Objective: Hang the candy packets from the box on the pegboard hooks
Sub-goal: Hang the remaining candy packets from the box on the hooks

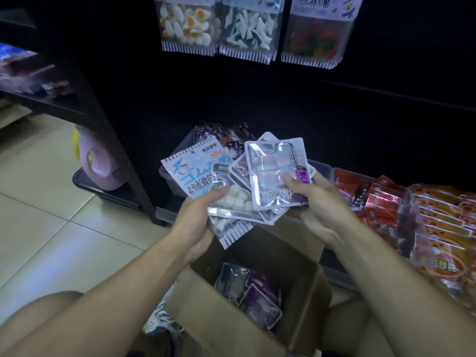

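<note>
Your left hand (203,215) and right hand (316,202) both grip the fanned glossy candy packets (273,176); the black pegboard's hanging clear packets (247,27) lie straight above (hooks unseen).

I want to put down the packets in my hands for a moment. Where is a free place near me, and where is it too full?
Free: the tiled floor left of the black shelf post and the cardboard box. The box also has bare room at its rear, behind the packets in the box. Crowded: the grey bin behind both hands' packets, and the red snack bags on the right.
</note>
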A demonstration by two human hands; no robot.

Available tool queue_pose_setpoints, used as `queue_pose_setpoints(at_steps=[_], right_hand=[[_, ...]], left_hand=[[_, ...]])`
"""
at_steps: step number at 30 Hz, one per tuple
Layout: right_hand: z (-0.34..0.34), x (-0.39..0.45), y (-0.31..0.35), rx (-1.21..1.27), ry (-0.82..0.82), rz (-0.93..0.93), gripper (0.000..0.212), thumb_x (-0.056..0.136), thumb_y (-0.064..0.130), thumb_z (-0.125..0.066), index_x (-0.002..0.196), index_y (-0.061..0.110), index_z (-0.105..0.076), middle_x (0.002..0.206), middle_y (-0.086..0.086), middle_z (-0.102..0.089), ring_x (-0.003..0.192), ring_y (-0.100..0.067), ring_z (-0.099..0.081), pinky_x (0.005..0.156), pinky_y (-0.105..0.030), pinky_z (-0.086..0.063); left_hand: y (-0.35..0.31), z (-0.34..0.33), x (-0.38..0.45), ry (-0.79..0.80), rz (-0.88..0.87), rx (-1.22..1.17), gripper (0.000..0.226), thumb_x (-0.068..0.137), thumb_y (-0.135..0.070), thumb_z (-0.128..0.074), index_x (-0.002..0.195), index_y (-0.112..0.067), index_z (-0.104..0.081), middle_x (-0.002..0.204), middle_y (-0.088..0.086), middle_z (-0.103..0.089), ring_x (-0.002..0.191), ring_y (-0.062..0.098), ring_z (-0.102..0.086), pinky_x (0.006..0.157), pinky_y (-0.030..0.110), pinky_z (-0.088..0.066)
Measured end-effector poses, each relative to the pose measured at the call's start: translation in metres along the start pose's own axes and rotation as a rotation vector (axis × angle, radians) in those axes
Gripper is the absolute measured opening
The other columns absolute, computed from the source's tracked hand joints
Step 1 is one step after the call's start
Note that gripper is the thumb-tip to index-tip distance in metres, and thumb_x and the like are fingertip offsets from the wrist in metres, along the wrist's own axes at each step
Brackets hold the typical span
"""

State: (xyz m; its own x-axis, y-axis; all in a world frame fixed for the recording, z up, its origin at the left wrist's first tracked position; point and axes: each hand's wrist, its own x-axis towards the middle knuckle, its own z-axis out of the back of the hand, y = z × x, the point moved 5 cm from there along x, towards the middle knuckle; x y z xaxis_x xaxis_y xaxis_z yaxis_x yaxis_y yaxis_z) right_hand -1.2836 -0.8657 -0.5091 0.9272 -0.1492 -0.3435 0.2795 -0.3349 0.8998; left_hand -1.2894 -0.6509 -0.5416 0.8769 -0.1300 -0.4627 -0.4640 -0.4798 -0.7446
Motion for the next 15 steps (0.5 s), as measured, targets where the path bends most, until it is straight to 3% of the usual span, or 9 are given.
queue_pose_setpoints(at_steps=[3,7,9,13,15], right_hand=[[-0.004,0.000,-0.012,-0.005,0.016,-0.058,0.041,0.090,0.007,-0.075,0.130,0.005,-0.064,0.127,-0.022,-0.072,0.110,-0.035,-0.069,0.099,-0.063,-0.056],[-0.010,-0.003,-0.022,-0.029,0.055,-0.068,0.054,0.080,0.012,-0.083,0.130,0.008,-0.063,0.116,-0.014,-0.078,0.107,-0.033,-0.072,0.093,-0.054,-0.062],[-0.012,-0.006,-0.028,-0.074,0.071,-0.059,0.069,0.068,0.022,-0.089,0.132,0.013,-0.063,0.113,-0.009,-0.079,0.105,-0.029,-0.074,0.096,-0.053,-0.060],[-0.016,-0.008,-0.033,-0.152,0.087,-0.062,0.049,0.070,0.022,-0.092,0.113,0.016,-0.070,0.101,-0.010,-0.080,0.082,-0.024,-0.073,0.077,-0.043,-0.064],[-0.017,-0.008,-0.035,-0.169,0.088,-0.068,0.047,0.068,0.022,-0.092,0.109,0.012,-0.070,0.096,-0.008,-0.080,0.076,-0.020,-0.072,0.074,-0.042,-0.063]], left_hand=[[0.001,-0.001,-0.003,-0.003,0.011,-0.013,0.035,0.099,-0.017,-0.067,0.131,-0.003,-0.065,0.107,0.018,-0.080,0.086,0.029,-0.080,0.067,0.039,-0.065],[0.002,-0.006,-0.008,0.072,-0.013,-0.031,0.066,0.079,-0.044,-0.074,0.135,-0.010,-0.064,0.124,0.020,-0.077,0.100,0.033,-0.079,0.069,0.041,-0.066],[0.001,-0.009,-0.009,0.120,-0.005,-0.021,0.074,0.074,-0.035,-0.077,0.140,-0.008,-0.059,0.125,0.020,-0.076,0.102,0.035,-0.079,0.068,0.041,-0.066],[0.003,-0.007,-0.006,0.143,0.026,0.057,0.065,0.075,-0.018,-0.078,0.137,-0.005,-0.062,0.124,0.021,-0.076,0.103,0.036,-0.079,0.071,0.044,-0.067],[0.002,-0.004,-0.004,0.109,0.033,0.092,0.063,0.076,-0.013,-0.080,0.136,-0.003,-0.063,0.124,0.022,-0.076,0.102,0.037,-0.078,0.064,0.041,-0.066]])
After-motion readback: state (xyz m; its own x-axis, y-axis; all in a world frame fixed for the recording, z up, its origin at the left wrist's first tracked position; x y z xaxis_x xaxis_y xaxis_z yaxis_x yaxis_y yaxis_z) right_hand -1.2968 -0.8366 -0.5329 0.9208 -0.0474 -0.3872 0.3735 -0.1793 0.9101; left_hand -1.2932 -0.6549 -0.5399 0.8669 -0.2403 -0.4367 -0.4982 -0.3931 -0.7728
